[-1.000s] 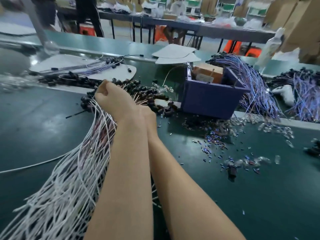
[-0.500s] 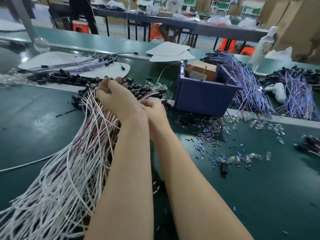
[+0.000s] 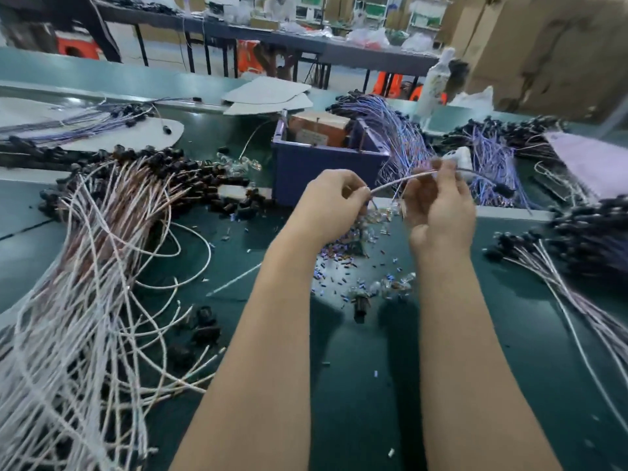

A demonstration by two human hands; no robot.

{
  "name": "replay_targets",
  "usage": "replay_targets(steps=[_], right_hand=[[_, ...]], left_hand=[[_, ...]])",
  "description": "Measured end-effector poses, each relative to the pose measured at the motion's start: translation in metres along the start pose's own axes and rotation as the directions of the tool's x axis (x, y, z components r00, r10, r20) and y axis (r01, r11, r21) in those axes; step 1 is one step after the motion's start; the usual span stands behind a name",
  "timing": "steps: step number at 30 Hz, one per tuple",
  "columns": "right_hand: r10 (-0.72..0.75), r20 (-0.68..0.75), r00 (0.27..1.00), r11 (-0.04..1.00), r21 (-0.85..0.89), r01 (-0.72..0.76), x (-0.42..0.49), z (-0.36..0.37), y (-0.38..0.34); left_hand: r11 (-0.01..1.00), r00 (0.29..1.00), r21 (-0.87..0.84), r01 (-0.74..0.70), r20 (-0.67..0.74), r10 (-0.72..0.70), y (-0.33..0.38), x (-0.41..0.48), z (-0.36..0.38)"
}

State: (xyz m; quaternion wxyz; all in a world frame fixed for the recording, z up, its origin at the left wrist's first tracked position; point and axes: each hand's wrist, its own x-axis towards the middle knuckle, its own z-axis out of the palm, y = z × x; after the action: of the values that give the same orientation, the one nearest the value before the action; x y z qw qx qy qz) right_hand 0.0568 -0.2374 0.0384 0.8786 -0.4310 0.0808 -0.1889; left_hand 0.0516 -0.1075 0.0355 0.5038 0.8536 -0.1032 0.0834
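- Two hands meet above the green table (image 3: 373,385), just in front of the blue bin (image 3: 326,171); we see both bare forearms reaching in from the near edge.
- We find the left hand (image 3: 334,202) with its fingers curled in, thumb and fingertips pinching the left end of a single white wire (image 3: 401,180).
- We find the right hand (image 3: 440,212) likewise curled, its raised fingertips gripping the same wire farther along; blur keeps us from telling the exact finger placement.
- We trace the wire between the hands, rising slightly toward the right and held clear of the table; past the right hand it appears to run on to a black connector (image 3: 503,190).
- Below the hands we note a scatter of small loose parts (image 3: 343,266) on the table.
- At left we mark a large bundle of white wires (image 3: 85,266), its dark capped ends at the far side.
- At right we mark a second pile of capped wires (image 3: 591,239), well apart from the hands.
- Beside the bin, to its right, we see purple wires (image 3: 401,130); a brown box (image 3: 319,125) sits inside the bin.
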Motion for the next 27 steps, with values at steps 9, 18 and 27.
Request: replay_targets(steps=[9, 18, 27], right_hand=[[-0.063, 0.100, 0.993, 0.864, -0.493, 0.104, 0.015, -0.027, 0.031], [0.112, 0.071, 0.991, 0.983, -0.152, -0.100, 0.017, -0.027, 0.040], [0.190, 0.191, 0.963, 0.928, -0.356, -0.113, 0.014, -0.025, 0.047]], left_hand=[[0.997, 0.996, 0.003, 0.078, -0.045, -0.078, -0.017, 0.005, 0.025], [0.989, 0.991, 0.065, 0.131, -0.010, -0.131, -0.032, 0.004, 0.016], [0.982, 0.973, -0.038, 0.184, -0.131, -0.188, -0.038, 0.005, 0.017]])
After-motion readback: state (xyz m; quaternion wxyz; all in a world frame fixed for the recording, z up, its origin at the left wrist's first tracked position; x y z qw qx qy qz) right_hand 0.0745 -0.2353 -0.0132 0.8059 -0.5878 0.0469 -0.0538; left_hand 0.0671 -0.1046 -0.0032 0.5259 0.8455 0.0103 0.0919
